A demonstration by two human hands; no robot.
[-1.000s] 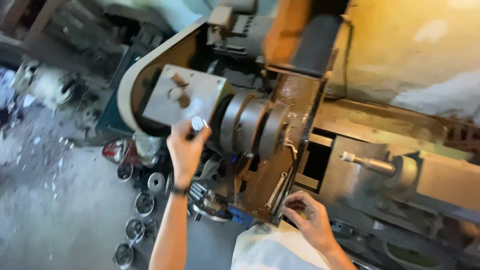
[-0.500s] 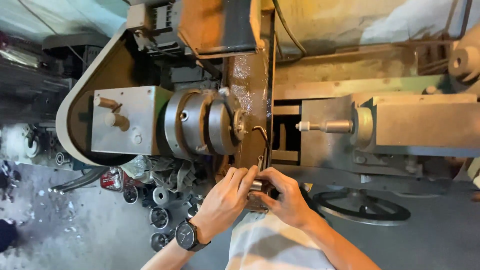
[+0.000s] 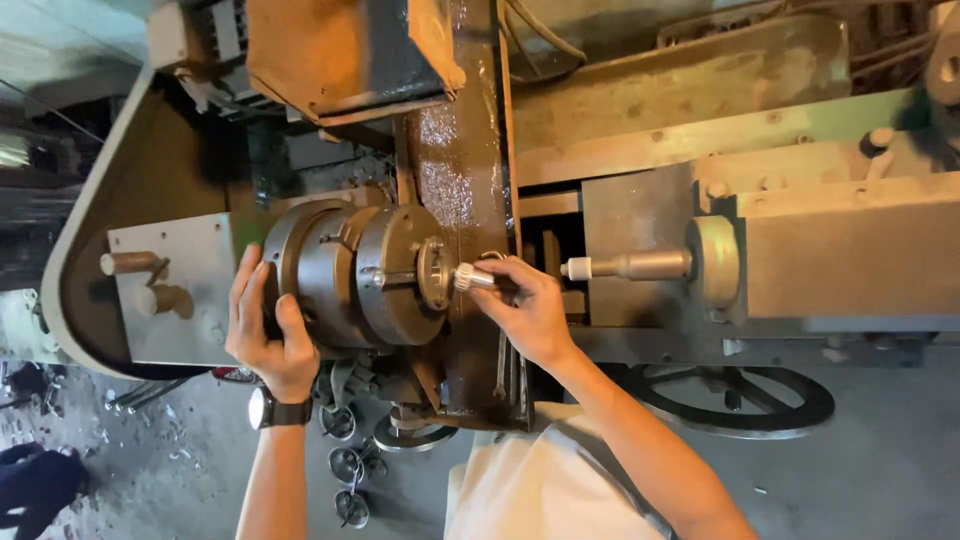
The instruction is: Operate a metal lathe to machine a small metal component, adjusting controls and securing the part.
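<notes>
I am looking down on an old metal lathe. My left hand (image 3: 268,335), with a wristwatch, grips the rim of the round steel chuck (image 3: 375,275) from the near side. My right hand (image 3: 522,308) holds a small shiny ribbed metal part (image 3: 470,277) between its fingertips, right at the centre of the chuck's face. To the right, the tailstock spindle (image 3: 630,266) points toward the chuck, with a gap between it and my hand.
The grey headstock box (image 3: 170,290) with two knobs sits left of the chuck. A dark handwheel (image 3: 740,400) lies below the bed. An orange-brown cover (image 3: 340,55) overhangs at the top. Several round metal parts (image 3: 350,465) and swarf lie on the floor.
Both hands have left the spot below the chuck. My left hand now grips the chuck rim, and my right hand has brought a small ribbed part up to the chuck's centre.
</notes>
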